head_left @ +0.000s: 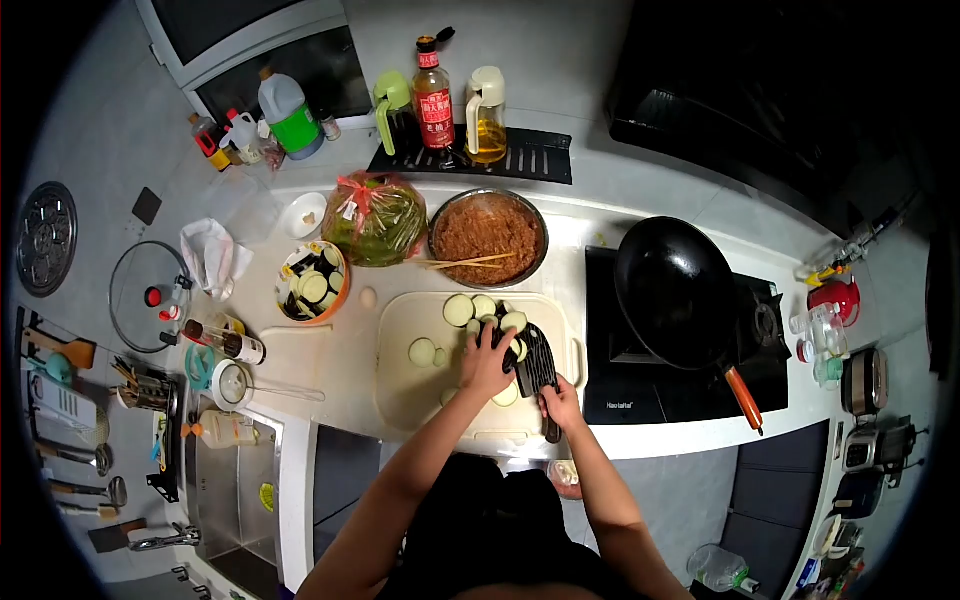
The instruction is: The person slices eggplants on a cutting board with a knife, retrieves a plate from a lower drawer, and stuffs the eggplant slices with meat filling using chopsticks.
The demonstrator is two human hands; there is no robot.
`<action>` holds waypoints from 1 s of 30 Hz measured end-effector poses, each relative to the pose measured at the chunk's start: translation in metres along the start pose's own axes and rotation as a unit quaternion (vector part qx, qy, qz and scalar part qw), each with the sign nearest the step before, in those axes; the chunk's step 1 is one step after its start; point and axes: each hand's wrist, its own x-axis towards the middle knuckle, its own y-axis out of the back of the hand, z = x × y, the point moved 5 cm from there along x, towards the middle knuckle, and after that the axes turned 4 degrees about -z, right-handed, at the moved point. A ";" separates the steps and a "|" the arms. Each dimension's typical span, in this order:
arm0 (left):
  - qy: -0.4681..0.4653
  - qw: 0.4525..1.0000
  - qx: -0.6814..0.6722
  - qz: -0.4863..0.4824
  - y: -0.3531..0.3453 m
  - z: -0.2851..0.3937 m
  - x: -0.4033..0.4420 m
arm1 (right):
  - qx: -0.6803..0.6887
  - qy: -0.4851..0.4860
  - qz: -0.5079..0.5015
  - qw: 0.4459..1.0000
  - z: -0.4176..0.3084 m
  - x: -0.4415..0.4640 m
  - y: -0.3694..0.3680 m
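My right hand is closed around the handle of a kitchen knife, whose dark patterned blade lies over the cutting board. Just left of the blade, my left hand presses its fingers onto the cut eggplant. Round pale eggplant slices with dark skin lie around the fingertips, and more slices sit on the board's left side. Part of the eggplant is hidden beneath my left hand.
Behind the board stands a metal bowl of minced filling with chopsticks across it. To the left are a bowl of eggplant slices, an egg and a bagged green vegetable. A black wok rests on the right-hand stove.
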 end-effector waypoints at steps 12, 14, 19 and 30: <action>-0.067 0.989 -0.074 0.111 0.019 0.002 -0.037 | -0.073 0.058 0.064 0.994 -0.027 -0.042 -0.014; -0.061 0.987 -0.068 0.129 0.034 -0.006 -0.041 | -0.068 0.078 0.044 0.994 -0.037 -0.037 -0.027; -0.009 0.979 -0.053 0.199 0.091 -0.061 -0.056 | -0.054 0.078 -0.042 0.995 -0.067 -0.008 -0.100; 0.031 0.967 0.061 0.247 0.212 -0.269 -0.047 | 0.018 0.041 -0.168 0.985 -0.083 0.096 -0.336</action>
